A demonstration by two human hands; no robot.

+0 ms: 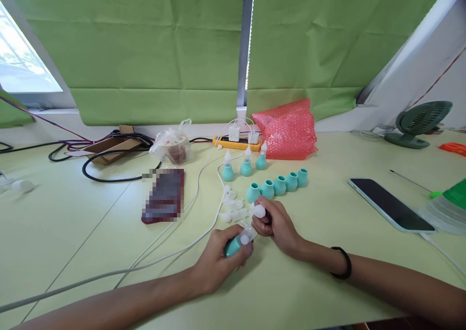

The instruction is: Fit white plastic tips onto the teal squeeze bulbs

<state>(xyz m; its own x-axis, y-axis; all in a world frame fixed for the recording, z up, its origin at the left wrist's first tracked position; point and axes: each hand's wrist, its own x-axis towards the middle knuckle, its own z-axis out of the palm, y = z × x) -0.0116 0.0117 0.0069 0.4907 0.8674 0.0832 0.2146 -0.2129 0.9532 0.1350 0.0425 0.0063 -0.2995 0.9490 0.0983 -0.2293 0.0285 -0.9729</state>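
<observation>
My left hand [229, 252] is closed around a teal nasal aspirator [233, 246], a squeeze bulb with a clear nozzle part at its upper end, tilted to the right. Just above and to the right, my right hand [274, 223] pinches a whitish translucent nozzle tip [258, 211] close to the aspirator; whether the two touch I cannot tell. More clear nozzle parts [233, 204] lie in a loose pile beyond my hands. Several open teal bulbs [279, 185] stand in a slanting row. Behind them, 3 aspirators with nozzles fitted [246, 166] stand upright.
White cables [174, 253] cross the table on the left, near a blurred dark red phone-like object [163, 196]. At the back are a yellow power strip [222, 143], red bubble wrap [291, 131] and a roll of tape [175, 150]. On the right lie a phone [389, 201] and a fan [418, 123].
</observation>
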